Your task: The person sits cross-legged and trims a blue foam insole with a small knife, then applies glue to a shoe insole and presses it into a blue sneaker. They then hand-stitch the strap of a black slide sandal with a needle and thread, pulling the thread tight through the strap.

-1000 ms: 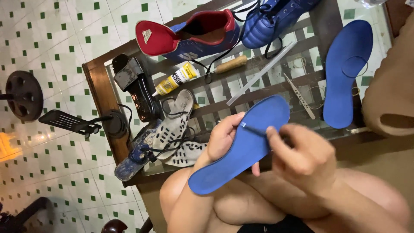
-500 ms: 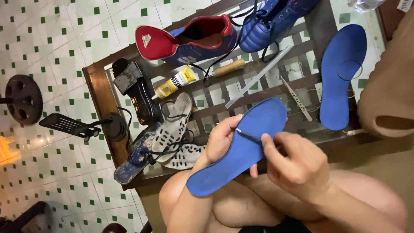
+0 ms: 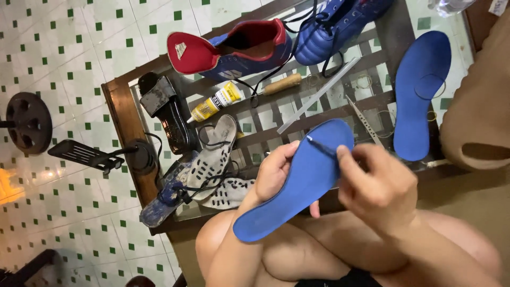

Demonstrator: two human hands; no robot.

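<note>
Head view: blue insole (image 3: 297, 186), likely light and bendy, pinched at mid-edge by left hand (image 3: 273, 172), right hand (image 3: 377, 186) fingertips closed on thin dark tool (image 3: 321, 148).

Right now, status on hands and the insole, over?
Left hand grips blue insole from beneath. Right hand pinches thin dark tool against its top. Nothing between; second insole lies on glass table.
</note>
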